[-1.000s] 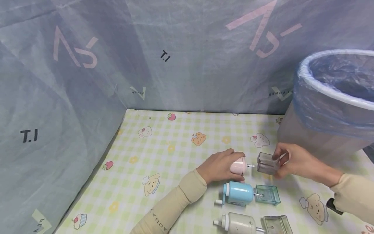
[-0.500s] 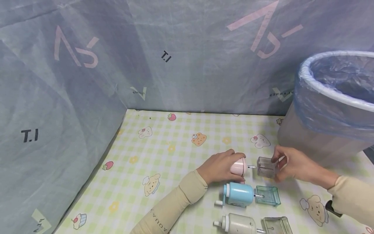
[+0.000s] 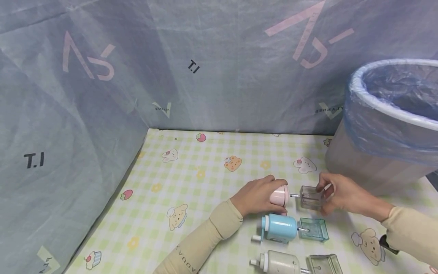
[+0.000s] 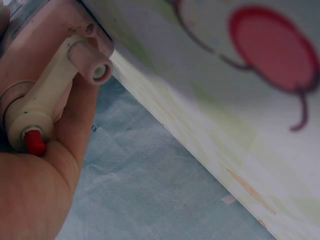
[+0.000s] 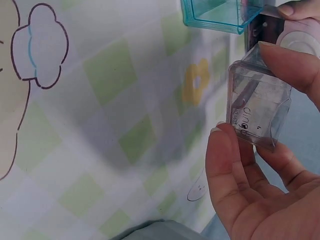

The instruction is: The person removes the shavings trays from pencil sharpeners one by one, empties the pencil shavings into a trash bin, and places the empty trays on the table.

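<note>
My left hand [image 3: 258, 194] grips a pink crank pencil sharpener [image 3: 278, 195] on the tablecloth. In the left wrist view, the sharpener's cream crank arm [image 4: 47, 90] shows a pink knob and a red piece at its pivot. My right hand [image 3: 345, 196] pinches a clear shavings drawer [image 3: 310, 198] between thumb and fingers, just right of that sharpener; a thin metal rod spans the gap between them. In the right wrist view, printed letters mark the clear drawer [image 5: 260, 107]. Whether the drawer touches the cloth, I cannot tell.
Nearer me stand a blue sharpener [image 3: 281, 227] with a teal drawer [image 3: 325, 238] beside it, and a grey-beige sharpener [image 3: 282, 263] with a greenish drawer [image 3: 337, 262]. A bin [image 3: 369, 163] lined with a blue bag stands at the right. Grey-blue fabric [image 3: 219, 83] walls the back and left.
My right hand has brought the clear drawer slightly down and toward me, beside the pink sharpener. My left hand has stayed in place on the sharpener.
</note>
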Demonstrator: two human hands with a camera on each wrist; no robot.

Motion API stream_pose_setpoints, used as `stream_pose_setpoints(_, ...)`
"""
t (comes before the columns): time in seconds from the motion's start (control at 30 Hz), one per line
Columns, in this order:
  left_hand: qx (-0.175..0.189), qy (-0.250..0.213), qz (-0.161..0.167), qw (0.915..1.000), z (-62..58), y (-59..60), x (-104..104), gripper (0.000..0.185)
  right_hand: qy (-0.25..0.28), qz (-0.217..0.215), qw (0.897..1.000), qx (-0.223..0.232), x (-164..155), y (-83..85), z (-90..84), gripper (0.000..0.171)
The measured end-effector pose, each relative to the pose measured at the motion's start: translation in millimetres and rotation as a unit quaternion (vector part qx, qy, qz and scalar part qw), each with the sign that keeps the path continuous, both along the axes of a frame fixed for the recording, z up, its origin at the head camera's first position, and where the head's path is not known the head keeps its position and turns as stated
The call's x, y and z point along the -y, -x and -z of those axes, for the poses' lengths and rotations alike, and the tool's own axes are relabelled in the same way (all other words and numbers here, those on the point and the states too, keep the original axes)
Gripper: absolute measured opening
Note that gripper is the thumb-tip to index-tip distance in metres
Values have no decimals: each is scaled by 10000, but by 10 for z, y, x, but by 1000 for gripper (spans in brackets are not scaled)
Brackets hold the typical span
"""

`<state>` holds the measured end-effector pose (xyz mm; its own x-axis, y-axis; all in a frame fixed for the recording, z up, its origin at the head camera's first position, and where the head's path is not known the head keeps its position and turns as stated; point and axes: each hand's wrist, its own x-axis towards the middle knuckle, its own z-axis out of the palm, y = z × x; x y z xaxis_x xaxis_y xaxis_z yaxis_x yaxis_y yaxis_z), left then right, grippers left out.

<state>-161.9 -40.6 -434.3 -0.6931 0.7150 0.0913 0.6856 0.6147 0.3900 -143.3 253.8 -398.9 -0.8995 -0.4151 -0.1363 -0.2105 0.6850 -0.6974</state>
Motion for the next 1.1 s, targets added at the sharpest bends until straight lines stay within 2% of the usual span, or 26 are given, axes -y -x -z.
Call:
stream_pose_setpoints(0.3,-65,20,23,10000,5,2,4,78,-1,-81,9998,-202,10,19,34,52)
stream_pose_setpoints(0.67,-125,19,7,9999,-2,-5,-2,78,55,-122,9999,-104,34,14,100,52)
stream_pose_setpoints(0.9,-40,-36,14,10000,8,4,1,79,74,-59,9999,92,37,14,124,52)
stream_pose_setpoints(1.1,-15,-16,-3,10000,9,7,-2,79,134,-138,9998,8,39,26,153,53)
